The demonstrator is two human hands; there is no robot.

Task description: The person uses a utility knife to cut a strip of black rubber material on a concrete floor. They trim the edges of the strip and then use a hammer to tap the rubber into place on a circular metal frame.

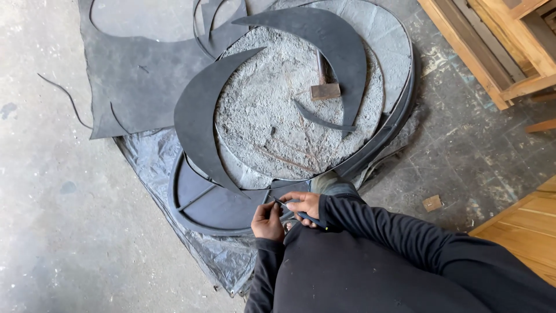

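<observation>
My right hand (306, 204) grips a slim blue-handled knife (294, 211), its blade pointing left toward my left hand (267, 221). My left hand is curled close beside the blade tip; whether it pinches anything is unclear. Both hands hover over the near rim of a dark round rubber disc (208, 203). Beyond them lies a grey, gritty round slab (272, 110) with two dark crescent rubber offcuts, one on the left (200, 116) and one at the top right (336, 46). A hammer (323, 81) rests on the slab.
A large black rubber sheet (139, 69) with a round cut-out lies at the upper left. Crumpled plastic film (150, 156) sits under the discs. Wooden frames (492, 46) stand at the upper right, a wooden panel (527, 232) at the right. A small wood block (432, 203) lies on the concrete floor.
</observation>
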